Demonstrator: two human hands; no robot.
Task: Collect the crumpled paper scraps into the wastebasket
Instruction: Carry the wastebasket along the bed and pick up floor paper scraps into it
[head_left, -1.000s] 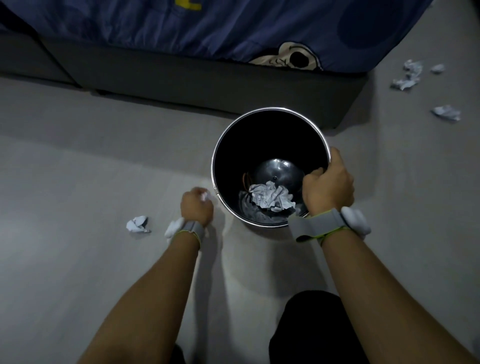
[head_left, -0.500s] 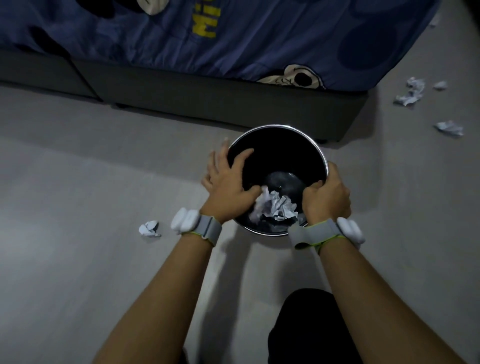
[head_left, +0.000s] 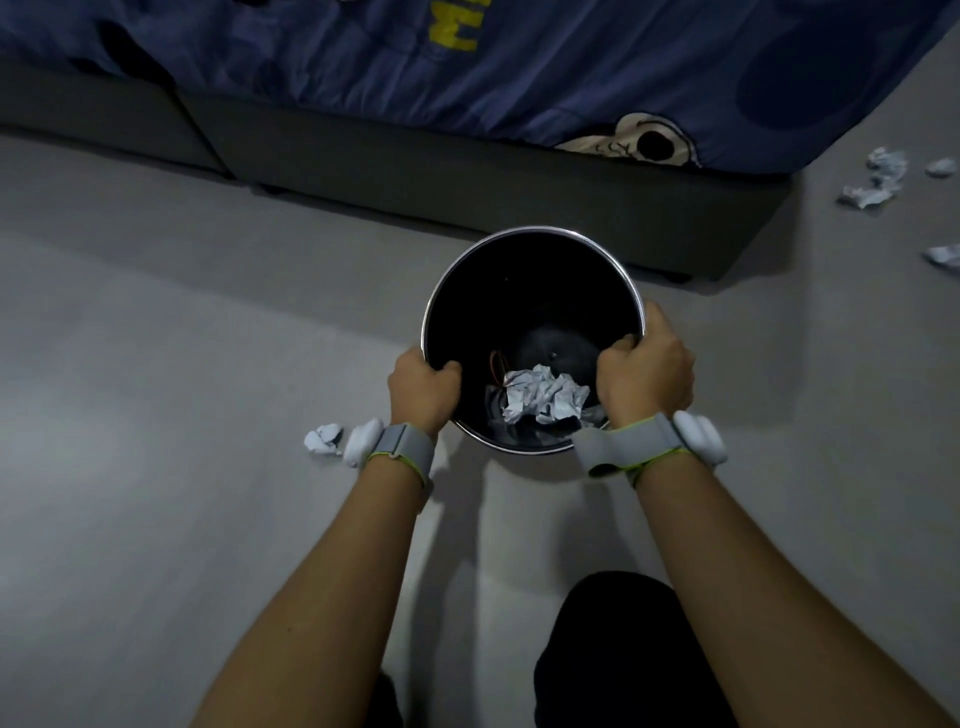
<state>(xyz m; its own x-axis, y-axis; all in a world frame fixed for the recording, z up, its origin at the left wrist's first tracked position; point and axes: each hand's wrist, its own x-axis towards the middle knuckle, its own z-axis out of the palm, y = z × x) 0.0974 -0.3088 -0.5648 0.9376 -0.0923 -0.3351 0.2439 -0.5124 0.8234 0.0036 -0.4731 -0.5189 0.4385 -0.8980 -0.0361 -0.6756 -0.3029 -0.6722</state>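
Observation:
A round black wastebasket (head_left: 535, 236) with a shiny metal rim stands on the grey floor in front of me. My left hand (head_left: 423, 389) grips its rim on the left side. On the right side my right hand (head_left: 647, 371) grips the rim too. Crumpled white paper (head_left: 545, 397) lies at the bottom of the basket. One small crumpled scrap (head_left: 323, 439) sits on the floor just left of my left wrist. Several more scraps (head_left: 878, 179) lie on the floor at the far right, another (head_left: 943, 255) near the right edge.
A bed with a dark grey base (head_left: 467, 171) and a blue printed sheet (head_left: 519, 67) runs across the top, right behind the basket. My dark-clothed knee (head_left: 623, 654) shows at the bottom. Open grey floor stretches to the left.
My left hand dropped a scrap into the basket, then moved back to grip the left rim. My right hand kept its hold on the right rim.

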